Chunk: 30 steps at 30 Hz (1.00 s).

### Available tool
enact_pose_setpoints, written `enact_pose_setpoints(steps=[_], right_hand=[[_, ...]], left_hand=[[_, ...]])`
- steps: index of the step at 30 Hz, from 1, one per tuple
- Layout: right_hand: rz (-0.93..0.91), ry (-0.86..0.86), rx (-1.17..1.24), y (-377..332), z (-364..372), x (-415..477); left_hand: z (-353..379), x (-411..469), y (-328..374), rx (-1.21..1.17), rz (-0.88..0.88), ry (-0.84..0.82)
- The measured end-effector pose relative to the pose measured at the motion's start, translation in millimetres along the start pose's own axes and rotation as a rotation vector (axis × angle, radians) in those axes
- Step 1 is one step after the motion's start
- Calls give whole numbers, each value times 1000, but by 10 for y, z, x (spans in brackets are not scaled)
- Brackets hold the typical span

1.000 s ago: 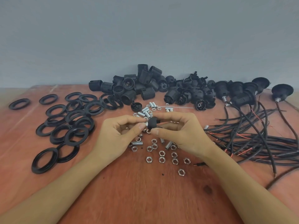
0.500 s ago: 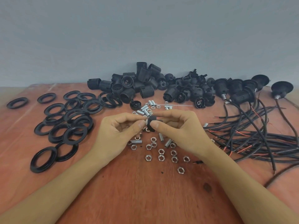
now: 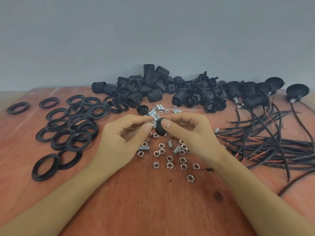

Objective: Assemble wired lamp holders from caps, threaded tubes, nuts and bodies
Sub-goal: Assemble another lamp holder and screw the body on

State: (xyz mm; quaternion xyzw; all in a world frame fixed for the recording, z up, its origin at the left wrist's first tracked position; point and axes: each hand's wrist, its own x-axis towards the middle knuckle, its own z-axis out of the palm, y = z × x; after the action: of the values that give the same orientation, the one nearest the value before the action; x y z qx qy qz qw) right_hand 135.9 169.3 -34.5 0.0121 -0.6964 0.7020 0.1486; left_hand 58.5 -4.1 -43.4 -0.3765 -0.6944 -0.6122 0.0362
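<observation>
Status: partway. Several wired holders (image 3: 252, 97) right of and behind the loose nuts (image 3: 170, 159) appear finished. Bodies (image 3: 144, 89) and threaded tubes (image 3: 158, 108) behind the nuts, and rings (image 3: 75, 128) to their left, await assembly. Just above the nuts, the 2 hands meet. The right hand (image 3: 192, 133) pinches a black cap (image 3: 160, 127) between thumb and forefinger. The left hand (image 3: 122, 138) pinches a small metal part (image 3: 153, 122) against the cap; tube or nut, unclear.
</observation>
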Motion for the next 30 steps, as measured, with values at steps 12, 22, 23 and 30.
enact_pose_setpoints(steps=[12, 22, 23, 30], right_hand=[[-146, 20, -190, -3, 49, -30], [-92, 54, -348, -85, -39, -7], [-110, 86, -431, -99, -119, 12], [273, 6, -1354, -128, -764, 33]], left_hand=[[35, -17, -52, 84, -136, -113], [95, -23, -10, 2, -172, -109], [104, -21, -10, -41, -193, -103], [106, -10, -28, -153, -238, -10]])
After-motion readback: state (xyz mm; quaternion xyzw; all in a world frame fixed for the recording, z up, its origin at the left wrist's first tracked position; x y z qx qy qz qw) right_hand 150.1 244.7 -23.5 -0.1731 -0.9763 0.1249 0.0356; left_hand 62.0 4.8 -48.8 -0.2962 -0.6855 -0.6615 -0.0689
